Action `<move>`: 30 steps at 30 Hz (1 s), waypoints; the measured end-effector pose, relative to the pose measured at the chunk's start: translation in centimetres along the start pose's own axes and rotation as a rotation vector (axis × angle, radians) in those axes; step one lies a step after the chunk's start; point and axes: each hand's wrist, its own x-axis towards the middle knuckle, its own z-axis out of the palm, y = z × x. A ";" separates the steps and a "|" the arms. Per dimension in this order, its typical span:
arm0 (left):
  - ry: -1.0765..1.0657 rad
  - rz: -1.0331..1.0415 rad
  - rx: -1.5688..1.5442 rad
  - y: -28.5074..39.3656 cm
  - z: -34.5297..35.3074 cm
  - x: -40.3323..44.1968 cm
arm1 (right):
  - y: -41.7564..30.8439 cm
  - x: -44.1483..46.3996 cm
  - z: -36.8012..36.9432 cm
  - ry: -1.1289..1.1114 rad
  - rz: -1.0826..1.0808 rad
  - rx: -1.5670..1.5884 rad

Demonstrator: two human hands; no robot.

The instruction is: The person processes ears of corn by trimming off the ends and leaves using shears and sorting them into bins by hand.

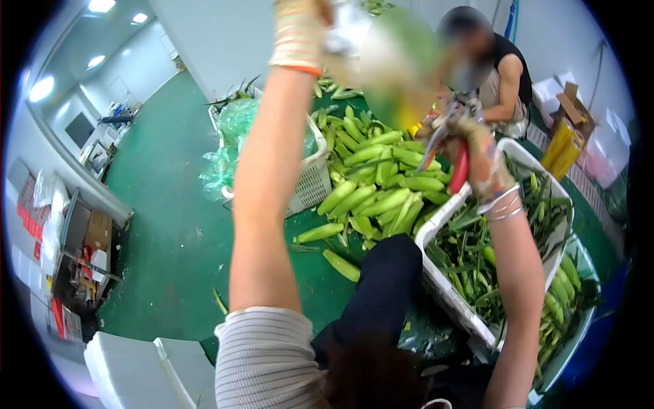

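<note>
My right hand [480,160], in a patterned work glove with bangles at the wrist, is closed around red-handled shears [460,168]. Their metal blades point up and left, over a pile of corn ears in green husks [385,174] on the floor. My left hand [298,34] is raised high at the top edge, in a striped glove with an orange cuff. Its fingers are partly cut off and blurred, so what they hold, if anything, does not show. Beside my right forearm stands a white crate [436,266] full of cut husks and leaves [470,266].
A white basket [310,180] with a green plastic bag [238,129] stands left of the pile. Another person [511,82] crouches at the back right, near cardboard boxes [572,112]. More corn ears [558,300] fill a container at right. White foam boxes [136,371] sit lower left.
</note>
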 end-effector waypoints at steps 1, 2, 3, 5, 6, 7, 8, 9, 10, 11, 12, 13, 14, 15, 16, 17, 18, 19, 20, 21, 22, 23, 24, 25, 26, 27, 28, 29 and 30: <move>-0.073 -0.307 -0.142 -3.6 -1.2 -0.7 | 1.4 1.5 0.1 -0.132 0.006 0.023; -0.159 -0.616 -0.295 -6.7 -2.3 -1.8 | 1.5 0.2 1.4 -0.071 0.095 -0.053; -0.214 -0.752 -0.288 -10.3 -2.7 -4.1 | 2.1 -1.9 0.7 -0.191 -0.002 -0.324; -0.399 -0.678 0.006 -20.2 -2.6 -13.8 | 3.1 -7.0 0.1 -0.102 0.236 -0.217; -0.392 -0.996 -0.185 -16.8 -5.7 -16.3 | 4.0 -10.1 -1.4 -0.046 0.285 -0.184; -0.365 -1.051 -0.097 -22.2 -5.0 -25.3 | 4.3 -13.0 -2.3 0.063 0.334 -0.136; -0.623 -0.908 0.076 -21.6 -5.9 -30.7 | 5.0 -15.9 -5.4 0.054 0.419 -0.410; -0.855 -0.700 0.270 -20.8 -7.0 -36.0 | 5.4 -18.7 -7.1 0.158 0.449 -0.262; -1.021 -0.469 0.421 -19.9 -8.0 -41.2 | 6.3 -21.8 -9.7 0.308 0.518 -0.246; -1.091 -0.424 0.382 -16.6 -7.8 -44.5 | 6.2 -24.2 -10.7 0.453 0.445 -0.185; -1.043 -0.996 0.246 -13.7 -6.3 -46.5 | 7.3 -27.6 -14.1 0.529 0.480 -0.214; -0.937 -1.556 0.096 -10.7 -4.6 -47.6 | 7.3 -30.4 -16.5 0.566 0.471 -0.239; -0.876 -1.626 -0.063 -5.8 -3.7 -45.2 | 6.5 -32.0 -17.3 0.634 0.419 -0.220; -0.834 -1.679 -0.236 -1.4 -2.9 -42.5 | 5.8 -33.9 -17.3 0.724 0.365 -0.197; -1.099 -1.298 -0.181 -0.2 -1.2 -41.7 | 5.1 -35.0 -17.6 0.759 0.296 -0.196; -1.238 -0.887 -0.092 0.8 0.9 -41.3 | 3.6 -36.3 -18.4 0.845 0.219 -0.207; -1.099 -0.978 -0.361 5.0 2.1 -37.7 | 2.7 -38.0 -19.9 0.902 0.208 -0.265; -1.206 -0.936 -0.450 8.7 3.6 -33.6 | 1.8 -39.9 -21.5 0.959 0.200 -0.324; -1.363 -0.634 -0.560 8.8 7.7 -33.5 | -0.6 -40.6 -20.7 1.107 0.151 -0.429; -1.177 -0.931 -0.736 15.2 7.0 -29.6 | -1.8 -42.6 -21.6 1.167 0.248 -0.512; -1.185 -0.981 -0.892 19.9 7.3 -26.7 | -0.4 -46.0 -25.6 1.274 0.273 -0.577; -1.185 -0.952 -0.993 23.5 8.1 -25.9 | 0.6 -49.7 -29.6 1.351 0.611 -0.784; -1.227 -0.935 -1.126 27.2 8.5 -25.1 | 2.3 -51.9 -32.3 1.429 0.722 -1.019; -1.293 -0.856 -1.227 30.7 8.5 -24.7 | 4.2 -53.3 -34.5 1.465 0.831 -1.259; -1.396 -0.786 -1.255 34.5 7.9 -23.8 | 6.1 -54.8 -36.2 1.338 0.870 -1.219; -1.484 -0.725 -1.270 38.0 7.3 -23.4 | 7.4 -55.5 -38.1 1.195 0.890 -1.182; -1.528 -0.736 -1.333 40.7 6.8 -24.2 | 8.6 -54.8 -38.9 1.099 0.911 -1.234; -1.589 -0.749 -1.383 42.9 6.3 -25.1 | 10.4 -54.2 -39.2 0.994 0.939 -1.268; -1.679 -0.710 -1.347 44.9 5.6 -25.1 | 13.8 -54.3 -40.8 0.892 0.891 -1.275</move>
